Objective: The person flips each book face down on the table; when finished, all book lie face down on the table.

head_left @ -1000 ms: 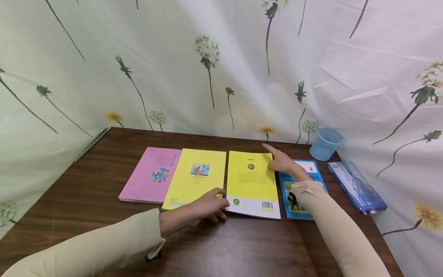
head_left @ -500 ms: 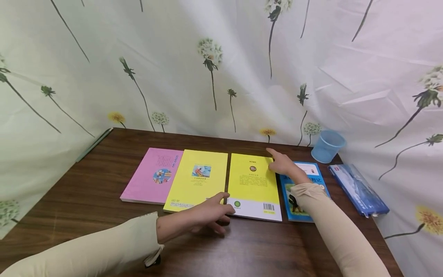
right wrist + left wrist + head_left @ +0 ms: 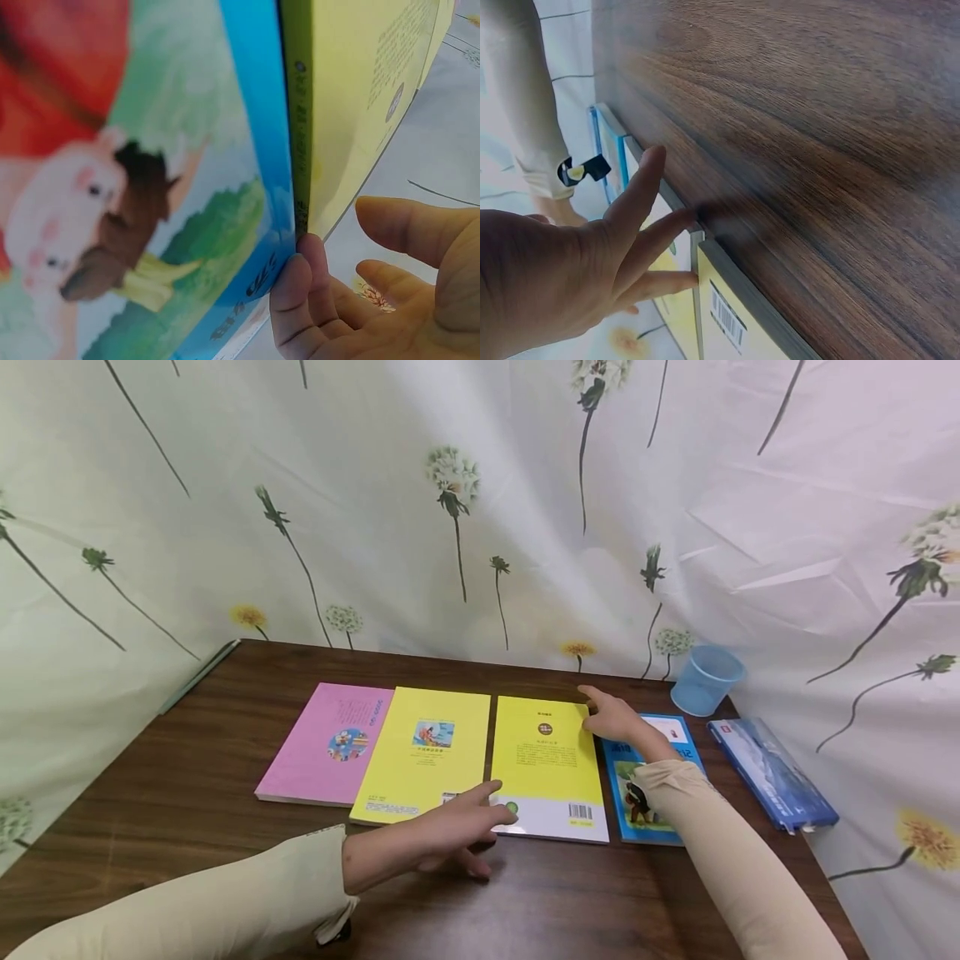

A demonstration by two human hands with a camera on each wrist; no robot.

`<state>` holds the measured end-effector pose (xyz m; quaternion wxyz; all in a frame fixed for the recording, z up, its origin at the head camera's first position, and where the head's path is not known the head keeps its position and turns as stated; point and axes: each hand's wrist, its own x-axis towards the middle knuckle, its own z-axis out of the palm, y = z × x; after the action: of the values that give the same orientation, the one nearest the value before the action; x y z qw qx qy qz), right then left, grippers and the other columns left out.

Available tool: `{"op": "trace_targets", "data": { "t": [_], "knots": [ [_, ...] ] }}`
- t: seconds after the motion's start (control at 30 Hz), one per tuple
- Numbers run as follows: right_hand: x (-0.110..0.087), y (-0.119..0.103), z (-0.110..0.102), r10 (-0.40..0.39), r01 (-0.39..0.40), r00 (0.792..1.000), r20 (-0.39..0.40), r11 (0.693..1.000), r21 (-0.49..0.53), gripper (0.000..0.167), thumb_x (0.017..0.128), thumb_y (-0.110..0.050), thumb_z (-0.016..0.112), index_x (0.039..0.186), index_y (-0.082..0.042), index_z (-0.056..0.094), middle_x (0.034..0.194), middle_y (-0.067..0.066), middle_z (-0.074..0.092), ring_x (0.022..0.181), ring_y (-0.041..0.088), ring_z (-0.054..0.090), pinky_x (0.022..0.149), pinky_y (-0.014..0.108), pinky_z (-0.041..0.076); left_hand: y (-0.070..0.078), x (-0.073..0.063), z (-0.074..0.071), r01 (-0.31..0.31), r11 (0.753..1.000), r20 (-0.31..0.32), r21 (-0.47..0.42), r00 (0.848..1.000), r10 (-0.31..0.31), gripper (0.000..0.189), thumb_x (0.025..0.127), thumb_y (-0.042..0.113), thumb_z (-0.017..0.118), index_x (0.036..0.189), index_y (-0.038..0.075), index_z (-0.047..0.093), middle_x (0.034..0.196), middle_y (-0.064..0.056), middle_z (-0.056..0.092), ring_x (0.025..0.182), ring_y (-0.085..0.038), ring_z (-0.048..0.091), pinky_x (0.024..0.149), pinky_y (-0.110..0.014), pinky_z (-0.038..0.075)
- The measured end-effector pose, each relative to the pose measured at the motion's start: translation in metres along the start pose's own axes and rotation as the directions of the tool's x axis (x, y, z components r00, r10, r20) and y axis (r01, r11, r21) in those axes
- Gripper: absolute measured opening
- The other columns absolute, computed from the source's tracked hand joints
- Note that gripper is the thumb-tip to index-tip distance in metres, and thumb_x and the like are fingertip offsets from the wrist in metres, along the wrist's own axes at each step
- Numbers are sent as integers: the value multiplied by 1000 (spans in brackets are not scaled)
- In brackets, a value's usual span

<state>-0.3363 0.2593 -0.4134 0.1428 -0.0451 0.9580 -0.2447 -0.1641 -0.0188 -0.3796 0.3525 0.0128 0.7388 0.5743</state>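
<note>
Two yellow books lie side by side with a narrow gap. My left hand (image 3: pixel 459 828), fingers spread, is at the near left corner of the right yellow book (image 3: pixel 546 760). In the left wrist view, fingertips reach the near edges where the two books meet. My right hand (image 3: pixel 613 720) is at that book's far right corner. Its fingertips (image 3: pixel 291 289) meet the book's spine beside the blue book (image 3: pixel 259 150) in the right wrist view, while the thumb stands off. The left yellow book (image 3: pixel 427 760) overlaps a pink book (image 3: pixel 322 743).
A light blue cup (image 3: pixel 705 681) stands at the back right corner. In front of it, a blue box-like packet (image 3: pixel 772 772) lies along the table's right edge. A flower-printed curtain (image 3: pixel 375 510) hangs behind the brown table (image 3: pixel 555 902).
My left hand has shifted slightly right, its fingers now more spread over the near corner. The right hand has drawn back a little toward me. The head view has tilted slightly.
</note>
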Motion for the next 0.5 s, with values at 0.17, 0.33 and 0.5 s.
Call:
{"op": "trace_targets", "data": {
  "t": [0.17,0.33,0.5],
  "knots": [
    [-1,-2,1,-13,13,1000,7,1000,10,75,91,-8,54,160,-10,23,153,28,40,127,41,53,90,45,44,1,3,3,7,999,-7,-43,1000,-8,79,93,32,63,158,9,25,153,-23,40,128,-44,52,68,-41,62],
    [1,-3,1,-19,19,1000,13,1000,18,75,91,-8,55,159,-10,23,152,28,42,130,42,52,98,49,46,2,4,2,1,998,-29,-66,1000,-3,75,94,30,62,157,8,28,155,-24,38,127,-49,51,74,-46,62],
    [2,-3,-1,-37,37,999,24,999,21,75,92,-9,56,159,-8,24,154,28,40,134,44,48,95,48,46,4,4,-1,0,998,-28,-61,1000,-2,70,95,30,60,156,8,32,155,-23,39,128,-51,50,74,-45,62]
  ]
}}
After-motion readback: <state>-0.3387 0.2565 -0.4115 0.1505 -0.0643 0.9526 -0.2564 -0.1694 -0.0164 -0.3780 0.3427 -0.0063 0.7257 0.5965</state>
